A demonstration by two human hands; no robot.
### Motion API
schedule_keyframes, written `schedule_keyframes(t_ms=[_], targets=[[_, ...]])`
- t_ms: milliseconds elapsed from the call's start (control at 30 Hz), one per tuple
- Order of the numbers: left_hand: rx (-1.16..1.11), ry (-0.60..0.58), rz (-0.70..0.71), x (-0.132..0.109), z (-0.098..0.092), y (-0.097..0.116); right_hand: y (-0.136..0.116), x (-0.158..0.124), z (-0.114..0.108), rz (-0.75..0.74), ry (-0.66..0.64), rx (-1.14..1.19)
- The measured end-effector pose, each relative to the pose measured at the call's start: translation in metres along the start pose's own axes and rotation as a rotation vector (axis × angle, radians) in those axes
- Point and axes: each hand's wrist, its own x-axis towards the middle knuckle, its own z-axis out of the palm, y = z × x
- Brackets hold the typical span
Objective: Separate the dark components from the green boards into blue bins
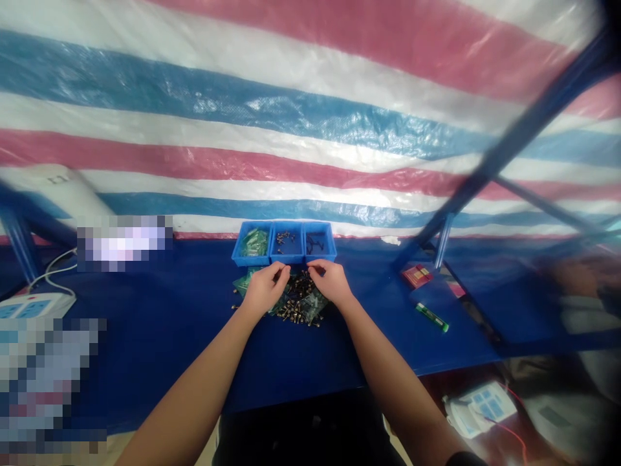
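My left hand hovers over the left side of a pile of small parts, thumb and fingertips pinched together; what lies between them is too small to make out. Opposite it, my right hand is also pinched, its fingertips over the pile's right side. Beneath both hands lie loose brass-and-black parts, with a clear bag of pieces at the right and greenish packets at the left. Just behind stand three joined blue bins: a left bin with green packets, a middle bin with small metal parts, a right bin with dark pieces.
On the blue table, a red box and a green packet lie to the right. White power strips sit at far left. A blue metal frame slants across the right, before a striped sheet. Another person is blurred at far right.
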Motion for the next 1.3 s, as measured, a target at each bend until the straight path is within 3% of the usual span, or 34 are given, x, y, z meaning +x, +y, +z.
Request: schedule_keyframes(t_ms=[300,467,833,1000,1133,1300], targets=[[-0.001,-0.024,0.010,-0.001,0.001,-0.002,0.003,0.001,0.000,-0.104,-0.135,-0.471],[0.000,-0.034,0.014,0.000,0.002,-0.002,0.002,0.001,0.003,-0.075,-0.196,-0.527],[-0.006,-0.053,0.004,0.000,0.001,-0.001,-0.003,0.001,0.004,-0.093,-0.102,-0.353],[-0.057,-0.110,-0.001,0.000,0.004,-0.004,-0.012,-0.004,0.006,-0.005,0.010,0.029],[-0.087,-0.142,0.010,0.000,0.008,-0.007,-0.018,-0.007,0.011,0.115,0.013,0.383],[-0.093,-0.118,0.025,0.000,0.008,-0.008,-0.021,-0.008,0.016,0.169,-0.014,0.522]])
